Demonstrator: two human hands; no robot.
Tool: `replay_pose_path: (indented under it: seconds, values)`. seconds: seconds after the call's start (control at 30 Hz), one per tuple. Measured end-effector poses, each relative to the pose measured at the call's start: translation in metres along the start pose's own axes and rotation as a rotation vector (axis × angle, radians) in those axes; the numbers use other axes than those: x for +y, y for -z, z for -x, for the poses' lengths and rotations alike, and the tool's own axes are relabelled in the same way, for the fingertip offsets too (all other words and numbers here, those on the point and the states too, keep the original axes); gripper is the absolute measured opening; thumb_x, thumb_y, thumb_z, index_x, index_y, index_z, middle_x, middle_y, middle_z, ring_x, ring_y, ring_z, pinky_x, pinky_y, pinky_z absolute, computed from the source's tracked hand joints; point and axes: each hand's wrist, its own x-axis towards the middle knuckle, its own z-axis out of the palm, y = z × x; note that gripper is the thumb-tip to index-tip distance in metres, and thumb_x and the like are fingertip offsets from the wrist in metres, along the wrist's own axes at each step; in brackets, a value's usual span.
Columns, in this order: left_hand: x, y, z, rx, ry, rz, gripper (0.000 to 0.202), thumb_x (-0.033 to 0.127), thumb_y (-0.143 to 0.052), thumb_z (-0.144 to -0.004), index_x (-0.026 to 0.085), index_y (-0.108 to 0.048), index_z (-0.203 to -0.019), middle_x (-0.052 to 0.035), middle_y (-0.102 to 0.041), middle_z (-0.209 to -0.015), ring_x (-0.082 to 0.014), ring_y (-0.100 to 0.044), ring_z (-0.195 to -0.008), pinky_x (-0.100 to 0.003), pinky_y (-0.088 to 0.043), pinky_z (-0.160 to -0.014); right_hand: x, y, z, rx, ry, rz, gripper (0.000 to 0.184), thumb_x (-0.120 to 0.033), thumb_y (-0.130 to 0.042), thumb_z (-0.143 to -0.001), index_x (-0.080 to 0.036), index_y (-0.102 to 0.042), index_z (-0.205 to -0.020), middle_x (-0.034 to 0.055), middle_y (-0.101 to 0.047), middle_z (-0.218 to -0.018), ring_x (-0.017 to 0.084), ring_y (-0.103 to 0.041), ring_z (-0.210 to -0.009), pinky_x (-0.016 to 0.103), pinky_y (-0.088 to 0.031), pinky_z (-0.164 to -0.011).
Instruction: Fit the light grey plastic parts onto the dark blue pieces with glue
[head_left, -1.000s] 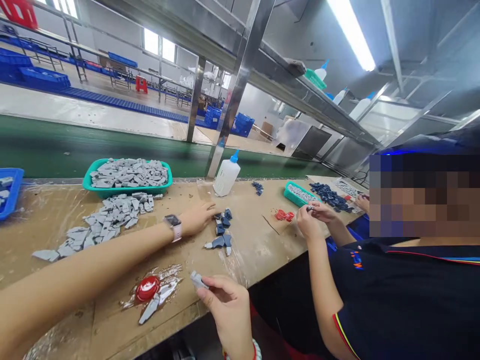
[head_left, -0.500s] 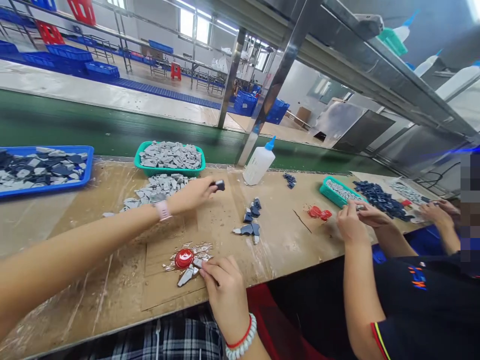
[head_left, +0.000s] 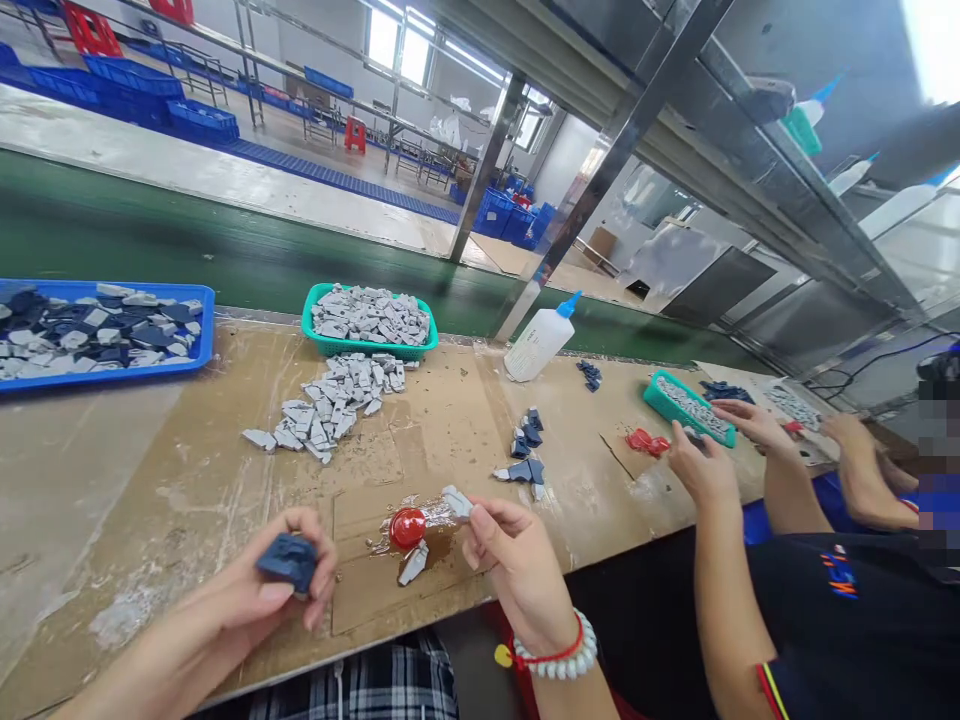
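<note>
My left hand (head_left: 304, 560) is closed on a dark blue plastic part (head_left: 287, 563), held low over the cardboard near the table's front edge. Between the thumb and fingers of my right hand (head_left: 517, 560) is a light grey plastic piece (head_left: 456, 502), raised at the right of a red cap (head_left: 407, 527). Shiny, clear smears surround that cap on the cardboard (head_left: 360, 605). Just below it lies another grey piece (head_left: 414, 564). Farther right rest joined blue and grey parts (head_left: 523, 471).
Loose grey pieces (head_left: 330, 405) lie before a full green basket (head_left: 370, 350). A blue tray (head_left: 105, 375) of mixed parts is at the left. A white bottle with a blue nozzle (head_left: 540, 345) stands behind. A co-worker's hands (head_left: 705, 465) work at the right, by another green basket (head_left: 660, 397).
My left hand has drawn back from beside the grey pile toward the front edge, carrying the blue part. My right hand has lifted its grey piece beside the cap. The view has shifted slightly.
</note>
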Motion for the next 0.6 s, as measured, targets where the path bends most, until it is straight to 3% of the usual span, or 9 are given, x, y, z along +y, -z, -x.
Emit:
replay_pose_path:
  seconds: [0.07,0.13,0.2,0.27,0.4,0.5,0.6]
  values:
    - [-0.002,-0.017,-0.008,-0.074,0.071,0.142,0.037,0.058,-0.055,-0.081,0.026,-0.052,-0.101,0.0039,-0.05,-0.068,-0.0103,-0.044,-0.055,-0.023,-0.039,-0.057,-0.004,-0.009,0.0,-0.042,-0.069,-0.094,0.029,-0.045,-0.086,-0.063,-0.021,-0.079,-0.077,0.0002,-0.063,-0.061,0.005,-0.045,-0.047,0.018,-0.038,-0.043]
    - [0.003,-0.031,-0.013,-0.083,0.066,0.046,0.047,0.064,-0.054,-0.083,0.024,-0.053,-0.107,0.0027,-0.05,-0.07,-0.0122,-0.043,-0.06,-0.024,-0.037,-0.061,-0.009,-0.017,0.003,-0.079,-0.059,-0.104,0.026,-0.044,-0.085,-0.065,-0.022,-0.079,-0.078,0.0003,-0.063,-0.062,0.005,-0.047,-0.048,0.017,-0.04,-0.043]
    - [0.012,-0.042,-0.015,-0.055,0.004,-0.125,0.05,0.066,-0.056,-0.082,0.024,-0.055,-0.108,0.0012,-0.052,-0.077,-0.0147,-0.046,-0.069,-0.025,-0.036,-0.066,-0.013,-0.024,0.009,-0.098,0.066,-0.012,0.019,-0.039,-0.083,-0.07,-0.024,-0.079,-0.081,0.0002,-0.065,-0.065,0.006,-0.051,-0.048,0.018,-0.043,-0.046]
    - [0.02,-0.048,-0.014,-0.063,-0.067,-0.258,0.05,0.067,-0.058,-0.079,0.026,-0.055,-0.107,0.0012,-0.054,-0.084,-0.0167,-0.049,-0.075,-0.026,-0.037,-0.07,-0.015,-0.03,0.017,-0.091,0.28,0.163,0.01,-0.029,-0.081,-0.074,-0.026,-0.079,-0.084,0.0011,-0.068,-0.072,0.009,-0.059,-0.056,0.02,-0.049,-0.053]
    - [0.025,-0.054,-0.011,-0.135,-0.137,-0.385,0.05,0.066,-0.059,-0.079,0.024,-0.053,-0.106,0.0003,-0.059,-0.09,-0.0192,-0.055,-0.082,-0.026,-0.039,-0.072,-0.017,-0.041,0.032,-0.102,0.634,0.455,0.024,-0.012,-0.075,-0.078,-0.03,-0.078,-0.093,0.0018,-0.072,-0.081,0.014,-0.068,-0.073,0.022,-0.056,-0.065]
    - [0.02,-0.057,-0.01,-0.102,-0.166,-0.397,0.049,0.065,-0.058,-0.08,0.025,-0.054,-0.108,-0.0001,-0.059,-0.094,-0.0198,-0.057,-0.087,-0.027,-0.041,-0.077,-0.015,-0.046,0.037,-0.147,0.754,0.512,0.031,-0.009,-0.072,-0.08,-0.032,-0.076,-0.101,0.0021,-0.072,-0.083,0.014,-0.069,-0.071,0.022,-0.057,-0.062]
    - [0.012,-0.06,-0.008,-0.078,-0.193,-0.384,0.042,0.061,-0.057,-0.084,0.028,-0.052,-0.11,0.0013,-0.059,-0.095,-0.0188,-0.058,-0.088,-0.026,-0.042,-0.078,-0.01,-0.048,0.038,-0.149,0.78,0.585,0.034,-0.009,-0.071,-0.081,-0.034,-0.075,-0.103,0.0025,-0.072,-0.084,0.015,-0.068,-0.069,0.024,-0.057,-0.058]
